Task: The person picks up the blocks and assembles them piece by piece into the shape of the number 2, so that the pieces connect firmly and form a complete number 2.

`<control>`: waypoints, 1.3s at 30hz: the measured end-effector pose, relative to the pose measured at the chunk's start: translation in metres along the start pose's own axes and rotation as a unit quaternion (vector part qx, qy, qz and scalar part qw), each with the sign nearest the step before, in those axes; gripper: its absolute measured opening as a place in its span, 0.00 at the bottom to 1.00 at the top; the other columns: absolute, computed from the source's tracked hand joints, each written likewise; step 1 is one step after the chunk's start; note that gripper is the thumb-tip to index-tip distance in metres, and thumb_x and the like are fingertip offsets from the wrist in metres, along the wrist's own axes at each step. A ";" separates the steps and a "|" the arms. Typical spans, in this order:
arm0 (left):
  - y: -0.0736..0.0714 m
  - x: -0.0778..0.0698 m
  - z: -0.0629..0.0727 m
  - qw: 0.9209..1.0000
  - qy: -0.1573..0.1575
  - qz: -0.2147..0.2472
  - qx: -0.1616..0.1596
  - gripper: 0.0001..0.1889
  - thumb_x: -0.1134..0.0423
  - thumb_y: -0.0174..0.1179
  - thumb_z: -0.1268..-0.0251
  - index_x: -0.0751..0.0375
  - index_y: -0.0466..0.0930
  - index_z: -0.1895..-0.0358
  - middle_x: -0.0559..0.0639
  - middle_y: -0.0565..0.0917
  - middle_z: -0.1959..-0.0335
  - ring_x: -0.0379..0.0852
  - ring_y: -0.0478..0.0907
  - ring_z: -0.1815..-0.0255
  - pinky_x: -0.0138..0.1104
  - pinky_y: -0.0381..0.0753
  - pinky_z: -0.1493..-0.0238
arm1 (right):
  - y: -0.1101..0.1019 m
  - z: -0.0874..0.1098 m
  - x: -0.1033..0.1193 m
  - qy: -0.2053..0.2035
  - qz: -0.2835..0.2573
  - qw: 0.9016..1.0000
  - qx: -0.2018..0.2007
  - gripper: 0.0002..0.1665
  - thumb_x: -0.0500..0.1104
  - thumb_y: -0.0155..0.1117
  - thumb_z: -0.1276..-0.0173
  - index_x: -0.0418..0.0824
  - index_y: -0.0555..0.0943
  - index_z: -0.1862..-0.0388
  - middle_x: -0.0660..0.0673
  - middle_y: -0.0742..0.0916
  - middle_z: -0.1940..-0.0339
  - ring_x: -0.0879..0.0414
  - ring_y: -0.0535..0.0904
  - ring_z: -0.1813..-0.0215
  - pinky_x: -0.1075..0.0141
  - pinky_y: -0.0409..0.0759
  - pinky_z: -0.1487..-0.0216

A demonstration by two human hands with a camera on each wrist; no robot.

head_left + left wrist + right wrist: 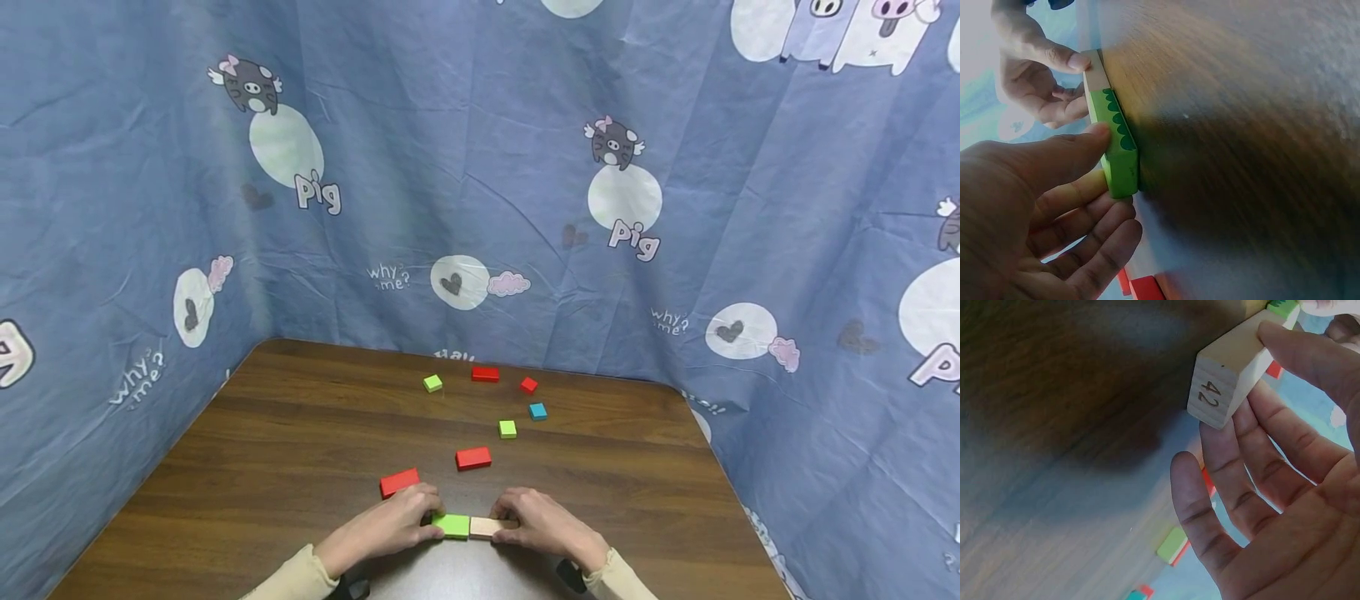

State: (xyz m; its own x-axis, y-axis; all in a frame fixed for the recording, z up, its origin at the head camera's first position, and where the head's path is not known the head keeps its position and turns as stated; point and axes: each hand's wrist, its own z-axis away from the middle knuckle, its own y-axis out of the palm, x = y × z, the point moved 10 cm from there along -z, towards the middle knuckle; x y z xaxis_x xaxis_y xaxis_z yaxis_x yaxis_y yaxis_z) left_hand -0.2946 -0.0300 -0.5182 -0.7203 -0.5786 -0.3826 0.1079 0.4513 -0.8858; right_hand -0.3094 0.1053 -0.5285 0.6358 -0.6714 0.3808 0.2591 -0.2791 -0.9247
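Observation:
Near the front of the table, my left hand (399, 517) pinches a green rectangular block (453, 526) between thumb and fingers. Dark green scallops run along one of its faces (1116, 119) in the left wrist view. Opposite, my right hand (543, 521) grips a plain wooden block (483, 527) by its right part, thumb on one long side and fingers on the other. The number 42 is marked on the end of this wooden block (1213, 394) in the right wrist view. The two blocks lie end to end in one line, their inner ends meeting between the hands.
A red block (400, 482) lies just beyond the left hand, another red block (473, 458) farther ahead. Behind are a lime cube (507, 429), a blue cube (537, 411), a small red cube (528, 385), a long red block (485, 374) and a second lime cube (432, 382). A blue curtain (480, 208) surrounds the table.

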 end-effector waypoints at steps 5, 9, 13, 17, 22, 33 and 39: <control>0.001 0.001 0.000 1.000 0.003 -0.004 -0.004 0.07 0.58 0.70 0.47 0.55 0.83 0.69 0.41 0.75 0.74 0.29 0.66 0.72 0.23 0.69 0.70 | 0.000 0.000 0.002 -0.005 0.004 1.000 -0.004 0.11 0.53 0.69 0.39 0.51 0.82 0.61 0.62 0.80 0.67 0.70 0.71 0.67 0.74 0.70 0.64; 0.002 0.001 0.000 1.000 0.002 -0.002 0.000 0.07 0.58 0.71 0.48 0.55 0.83 0.70 0.40 0.75 0.74 0.29 0.65 0.72 0.23 0.69 0.69 | 0.001 0.000 0.002 -0.007 0.005 1.000 -0.006 0.12 0.53 0.69 0.39 0.51 0.83 0.60 0.61 0.81 0.66 0.70 0.72 0.66 0.74 0.71 0.63; 0.004 0.003 -0.001 1.000 -0.006 0.006 0.007 0.07 0.59 0.70 0.47 0.56 0.83 0.69 0.41 0.76 0.74 0.30 0.67 0.71 0.24 0.70 0.68 | 0.001 0.000 0.002 -0.007 0.007 1.000 -0.005 0.12 0.53 0.69 0.39 0.51 0.83 0.59 0.61 0.81 0.65 0.70 0.71 0.66 0.75 0.71 0.63; 0.004 0.004 -0.001 1.000 -0.015 0.013 0.013 0.07 0.59 0.70 0.46 0.56 0.83 0.68 0.41 0.76 0.73 0.31 0.69 0.71 0.25 0.71 0.68 | 0.003 -0.002 0.004 -0.009 0.009 1.000 -0.002 0.13 0.53 0.69 0.39 0.50 0.83 0.58 0.61 0.82 0.64 0.71 0.71 0.65 0.74 0.72 0.62; 0.003 0.003 -0.001 1.000 -0.015 0.012 0.012 0.06 0.59 0.70 0.46 0.56 0.83 0.68 0.41 0.76 0.73 0.31 0.69 0.71 0.25 0.70 0.68 | 0.003 -0.006 0.011 -0.018 0.017 1.000 -0.001 0.13 0.54 0.68 0.38 0.51 0.83 0.58 0.61 0.82 0.63 0.71 0.71 0.64 0.74 0.72 0.61; 0.005 0.003 -0.001 0.999 -0.028 0.020 0.020 0.07 0.59 0.69 0.45 0.57 0.84 0.67 0.40 0.76 0.73 0.30 0.68 0.72 0.25 0.69 0.70 | 0.006 -0.014 0.022 -0.038 0.035 0.998 -0.020 0.14 0.56 0.68 0.38 0.51 0.83 0.58 0.61 0.83 0.63 0.72 0.73 0.62 0.74 0.73 0.60; 0.004 0.003 -0.002 1.000 -0.025 0.014 0.014 0.07 0.60 0.70 0.46 0.58 0.84 0.68 0.41 0.77 0.73 0.30 0.67 0.73 0.24 0.69 0.71 | 0.002 -0.019 0.032 -0.054 0.052 0.996 -0.046 0.14 0.55 0.69 0.39 0.50 0.84 0.59 0.60 0.83 0.63 0.71 0.74 0.61 0.73 0.74 0.59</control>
State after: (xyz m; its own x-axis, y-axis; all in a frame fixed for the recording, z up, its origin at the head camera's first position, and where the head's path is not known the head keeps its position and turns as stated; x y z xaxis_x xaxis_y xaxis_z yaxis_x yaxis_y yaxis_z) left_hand -0.2977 -0.0292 -0.5222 -0.6823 -0.5990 -0.4191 0.1468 0.4494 -0.8812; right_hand -0.3021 0.0699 -0.5179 0.7315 -0.6235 0.2759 0.1239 -0.2763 -0.9530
